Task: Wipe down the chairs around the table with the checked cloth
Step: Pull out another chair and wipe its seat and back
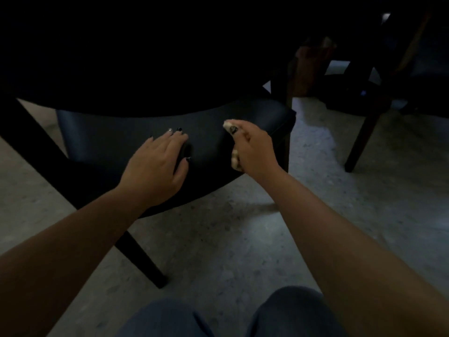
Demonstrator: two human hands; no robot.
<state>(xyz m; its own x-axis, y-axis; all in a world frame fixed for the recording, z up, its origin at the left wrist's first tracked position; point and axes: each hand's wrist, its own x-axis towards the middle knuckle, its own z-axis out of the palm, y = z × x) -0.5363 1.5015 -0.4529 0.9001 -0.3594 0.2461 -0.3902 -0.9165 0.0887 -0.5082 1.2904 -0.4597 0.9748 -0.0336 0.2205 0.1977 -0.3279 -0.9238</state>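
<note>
On the chair seat (136, 127), left hand (158, 164) rests flat; right hand (252, 149) grips the cloth (235, 162).

Head view, looking steeply down, close over chair seat (136, 122)

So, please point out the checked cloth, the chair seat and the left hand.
checked cloth (235, 162): head view, bunch below the fist.
chair seat (209, 142): head view, bare padding between hands.
left hand (155, 166): head view, back of hand.

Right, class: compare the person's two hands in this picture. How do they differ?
The left hand lies flat with straight fingers on the chair seat; the right hand is curled round the bunched cloth. The left hand holds nothing; the right hand grips the cloth. Both reach over the same seat.
</note>
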